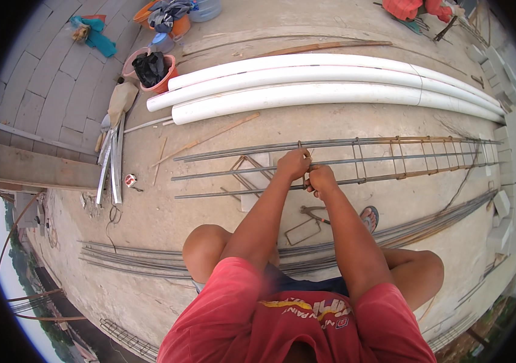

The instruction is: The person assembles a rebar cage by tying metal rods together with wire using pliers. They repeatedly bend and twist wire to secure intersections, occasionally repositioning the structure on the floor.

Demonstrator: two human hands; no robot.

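A long reinforcing-bar cage [385,158] lies across the floor in front of me, its steel bars running left to right with square stirrups along the right part. My left hand [295,164] is closed around a stirrup [299,144] at the cage's middle, its top edge showing above my fingers. Close beside it, my right hand [321,179] is closed at the nearer bars; its fingers hide what they pinch. Pincers [314,213] with orange-tipped handles lie on the floor below my hands, beside a loose stirrup [302,232].
Beyond the cage lie several white pipes [330,75]. Loose stirrups [246,172] rest by a pale block under the bars. A bundle of rebar [131,257] runs near my legs. At left are metal channels [110,166], a tape measure [131,179] and a bucket [161,85].
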